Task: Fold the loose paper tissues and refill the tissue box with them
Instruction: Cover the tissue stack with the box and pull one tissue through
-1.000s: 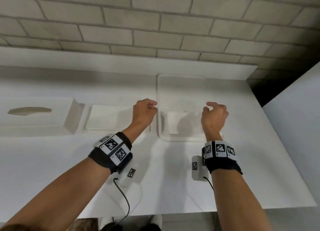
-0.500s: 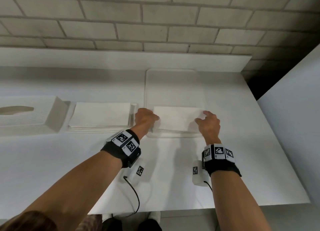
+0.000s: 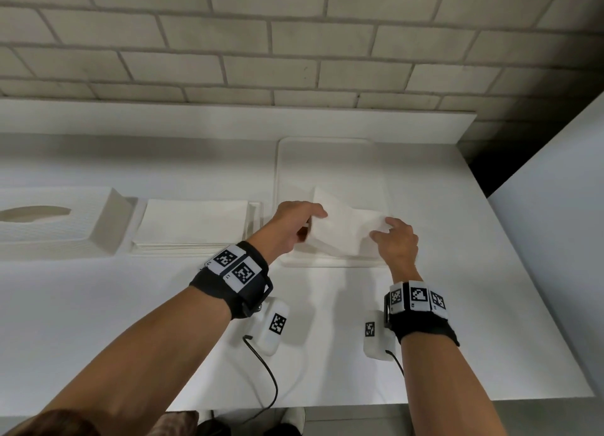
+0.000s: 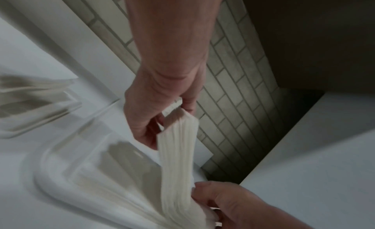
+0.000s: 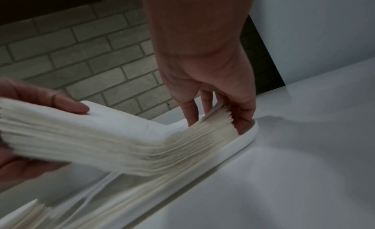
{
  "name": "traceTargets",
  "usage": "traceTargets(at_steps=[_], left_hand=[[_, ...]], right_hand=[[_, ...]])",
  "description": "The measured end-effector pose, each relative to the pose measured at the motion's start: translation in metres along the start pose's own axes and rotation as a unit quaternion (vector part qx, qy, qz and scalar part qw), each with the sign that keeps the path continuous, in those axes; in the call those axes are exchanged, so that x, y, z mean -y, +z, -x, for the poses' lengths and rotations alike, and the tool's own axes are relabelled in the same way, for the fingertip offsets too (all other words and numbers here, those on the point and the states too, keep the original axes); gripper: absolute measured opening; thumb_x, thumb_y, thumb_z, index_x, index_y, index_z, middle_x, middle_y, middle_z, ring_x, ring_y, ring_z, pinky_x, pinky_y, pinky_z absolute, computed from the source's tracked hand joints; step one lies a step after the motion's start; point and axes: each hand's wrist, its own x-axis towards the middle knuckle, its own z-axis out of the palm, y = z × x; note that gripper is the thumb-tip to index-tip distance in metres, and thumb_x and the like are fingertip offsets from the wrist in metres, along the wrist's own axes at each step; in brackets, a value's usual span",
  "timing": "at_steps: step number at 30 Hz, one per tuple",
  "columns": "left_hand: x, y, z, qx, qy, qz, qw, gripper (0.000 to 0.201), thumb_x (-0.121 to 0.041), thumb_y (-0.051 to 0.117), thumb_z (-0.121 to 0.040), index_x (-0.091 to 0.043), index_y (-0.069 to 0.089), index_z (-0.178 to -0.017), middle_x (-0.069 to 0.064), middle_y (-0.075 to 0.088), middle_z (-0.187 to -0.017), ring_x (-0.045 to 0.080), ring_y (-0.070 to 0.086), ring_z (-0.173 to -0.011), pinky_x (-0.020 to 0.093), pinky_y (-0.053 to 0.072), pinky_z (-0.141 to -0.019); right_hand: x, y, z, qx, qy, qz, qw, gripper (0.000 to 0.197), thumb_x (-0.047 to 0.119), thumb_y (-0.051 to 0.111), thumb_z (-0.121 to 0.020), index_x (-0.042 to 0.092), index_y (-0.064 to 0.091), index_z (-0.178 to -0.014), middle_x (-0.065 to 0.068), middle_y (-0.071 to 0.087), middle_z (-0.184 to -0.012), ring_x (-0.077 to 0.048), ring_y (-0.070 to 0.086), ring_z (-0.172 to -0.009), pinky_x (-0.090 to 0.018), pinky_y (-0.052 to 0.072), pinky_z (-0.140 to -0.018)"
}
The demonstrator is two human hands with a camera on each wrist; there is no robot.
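A thick stack of folded white tissues (image 3: pixel 346 233) hangs bent over the near end of a shallow white tray (image 3: pixel 327 161). My left hand (image 3: pixel 307 223) grips its left end, thumb on top, and holds that end raised. My right hand (image 3: pixel 384 229) pinches the right end, which stays low at the tray rim (image 5: pixel 243 139). The left wrist view shows the left hand (image 4: pixel 172 123) round the stack's edge (image 4: pixel 178 152). In the right wrist view the right hand (image 5: pixel 217 121) clamps the fanned layers (image 5: pixel 121 144). The white tissue box (image 3: pixel 49 226) with its oval slot lies far left.
Between the box and the tray, a second flat tissue stack (image 3: pixel 192 223) rests in a low white holder (image 3: pixel 258 213). A raised ledge and brick wall run along the back. A white panel (image 3: pixel 555 239) stands to the right. The table's front edge is near my wrists.
My hands came down from above the tray onto both ends of the stack and took hold. The left end has since risen, so the stack now bends.
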Motion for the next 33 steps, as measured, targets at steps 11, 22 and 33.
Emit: traceTargets(at_steps=[11,22,33], left_hand=[[-0.064,-0.024,0.066,0.147,0.125,0.170,0.966,0.009,-0.007,0.058,-0.083,-0.014,0.061,-0.088,0.004,0.064,-0.087,0.017,0.062,-0.079,0.025,0.051,-0.063],[0.025,-0.193,0.076,-0.039,0.041,0.090,0.994,0.014,-0.016,0.060,-0.087,-0.013,0.064,-0.100,0.010,0.064,-0.106,0.026,0.061,-0.093,0.032,0.049,-0.071],[0.096,-0.281,0.104,-0.049,0.063,-0.045,0.996,0.041,-0.008,0.062,-0.079,-0.017,0.058,-0.120,0.005,0.068,-0.121,0.026,0.062,-0.114,0.045,0.045,-0.104]], right_hand=[[0.006,-0.030,0.018,0.145,0.120,-0.575,0.796,0.079,0.071,0.028,-0.091,0.009,0.056,-0.130,-0.018,0.063,-0.128,-0.039,0.059,-0.118,-0.057,0.042,-0.104],[0.082,0.053,0.116,0.363,0.082,-0.417,0.829,0.050,0.044,0.055,-0.094,0.005,0.062,-0.123,-0.011,0.074,-0.110,-0.027,0.072,-0.096,-0.034,0.060,-0.073],[0.069,0.132,0.163,0.344,-0.055,-0.174,0.921,0.031,-0.001,0.062,-0.085,0.017,0.063,-0.109,-0.005,0.071,-0.110,-0.022,0.067,-0.100,-0.035,0.054,-0.088]])
